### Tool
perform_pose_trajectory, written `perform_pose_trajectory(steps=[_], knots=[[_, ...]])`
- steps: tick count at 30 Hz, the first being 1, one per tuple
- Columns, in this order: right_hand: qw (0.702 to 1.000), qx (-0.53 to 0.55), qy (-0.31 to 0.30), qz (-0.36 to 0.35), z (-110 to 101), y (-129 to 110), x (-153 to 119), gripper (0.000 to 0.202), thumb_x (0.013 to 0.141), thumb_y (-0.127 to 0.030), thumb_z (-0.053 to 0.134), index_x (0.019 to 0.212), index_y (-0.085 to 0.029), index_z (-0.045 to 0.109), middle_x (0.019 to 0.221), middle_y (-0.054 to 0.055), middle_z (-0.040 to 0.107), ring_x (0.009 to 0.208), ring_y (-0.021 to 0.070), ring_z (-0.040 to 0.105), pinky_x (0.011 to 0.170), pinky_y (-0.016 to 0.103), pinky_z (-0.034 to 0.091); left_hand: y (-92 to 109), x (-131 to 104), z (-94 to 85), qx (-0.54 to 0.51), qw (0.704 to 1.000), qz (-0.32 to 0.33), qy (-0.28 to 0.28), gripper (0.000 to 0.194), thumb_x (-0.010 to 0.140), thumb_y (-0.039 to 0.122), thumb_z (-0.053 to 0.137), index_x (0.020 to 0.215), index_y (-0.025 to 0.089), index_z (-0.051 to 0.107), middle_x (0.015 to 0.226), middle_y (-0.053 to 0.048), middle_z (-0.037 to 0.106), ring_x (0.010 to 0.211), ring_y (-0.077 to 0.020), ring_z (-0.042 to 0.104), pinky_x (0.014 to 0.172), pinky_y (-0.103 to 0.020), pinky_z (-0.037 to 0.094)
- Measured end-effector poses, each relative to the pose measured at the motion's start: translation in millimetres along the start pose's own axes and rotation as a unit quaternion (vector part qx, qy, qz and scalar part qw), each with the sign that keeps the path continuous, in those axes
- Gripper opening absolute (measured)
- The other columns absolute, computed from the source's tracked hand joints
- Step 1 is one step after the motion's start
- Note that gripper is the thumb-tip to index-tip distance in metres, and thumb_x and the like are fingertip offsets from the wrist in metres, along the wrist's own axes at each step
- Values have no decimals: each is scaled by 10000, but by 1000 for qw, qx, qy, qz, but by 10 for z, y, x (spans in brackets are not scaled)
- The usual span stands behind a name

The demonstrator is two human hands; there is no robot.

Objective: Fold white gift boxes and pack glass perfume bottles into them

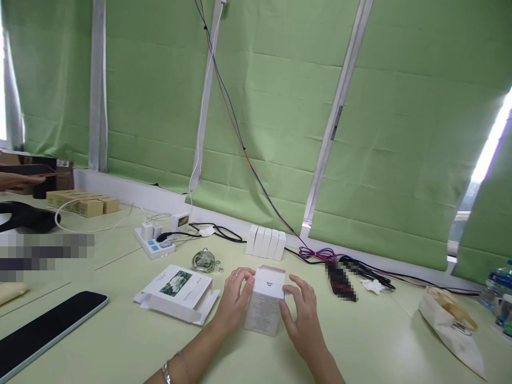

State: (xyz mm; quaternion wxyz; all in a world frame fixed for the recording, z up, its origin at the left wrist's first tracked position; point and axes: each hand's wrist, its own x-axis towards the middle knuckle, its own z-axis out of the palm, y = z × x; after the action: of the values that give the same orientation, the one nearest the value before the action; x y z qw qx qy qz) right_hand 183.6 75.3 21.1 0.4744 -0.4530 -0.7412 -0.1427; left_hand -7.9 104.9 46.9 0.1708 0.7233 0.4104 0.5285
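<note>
A small white carton (262, 314) with grey printed text stands on the table in front of me, its top flap raised at the far side. My left hand (235, 298) grips the carton's left edge with thumb and fingers near the top. On the opposite side, my right hand (301, 314) pinches the upper right edge, fingers curled. To the left lies a larger flat white box (184, 290) with a flower picture and an open end. Behind it sits a round glass bottle (204, 260), with a small piece beside it.
Several slim white boxes (265, 243) stand in a row at the back. A power strip (155, 246) with plugs and cables is at back left, a dark phone-like slab (50, 333) at front left. On the right are a cloth pouch (450, 330) and a plastic bottle (498, 285). Another person's hand (20, 181) shows far left.
</note>
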Motion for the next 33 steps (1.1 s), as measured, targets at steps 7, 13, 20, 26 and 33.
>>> perform_pose_trajectory(steps=[7,13,20,26,33], knots=[[999,47,8,23,54,45,-20,131,880,-253,472,995,-236,532,1076,82,581,1039,252,529,864,437,433,20,4,7,8,1000,-15,3,319,901,416,300,788,213,517,860,-51,607,870,-233,558,810,-379,438],[982,157,-9,107,60,-43,-2,174,909,-342,429,911,-208,541,851,55,634,807,207,601,712,344,491,12,-21,41,-3,1000,-15,-7,320,910,365,288,883,222,573,908,-48,608,908,-233,559,822,-382,440],[960,232,-16,157,128,-89,-39,215,911,-385,426,859,-201,522,851,55,634,752,183,605,682,312,497,-28,-28,72,-36,999,-15,-6,330,919,357,295,895,215,592,943,-55,572,918,-227,553,827,-374,449],[970,202,-8,138,144,-70,-44,191,885,-387,463,861,-203,508,806,33,602,743,178,570,683,312,483,-23,-45,98,-51,998,-39,8,316,922,368,287,901,214,562,1016,-54,521,946,-216,537,842,-383,459],[968,202,-4,152,171,-70,-63,154,875,-362,482,875,-209,498,799,22,579,733,173,558,667,304,481,-18,-68,66,-7,999,-4,-41,294,830,435,508,1028,222,547,1149,-90,466,1100,-266,468,919,-437,424]])
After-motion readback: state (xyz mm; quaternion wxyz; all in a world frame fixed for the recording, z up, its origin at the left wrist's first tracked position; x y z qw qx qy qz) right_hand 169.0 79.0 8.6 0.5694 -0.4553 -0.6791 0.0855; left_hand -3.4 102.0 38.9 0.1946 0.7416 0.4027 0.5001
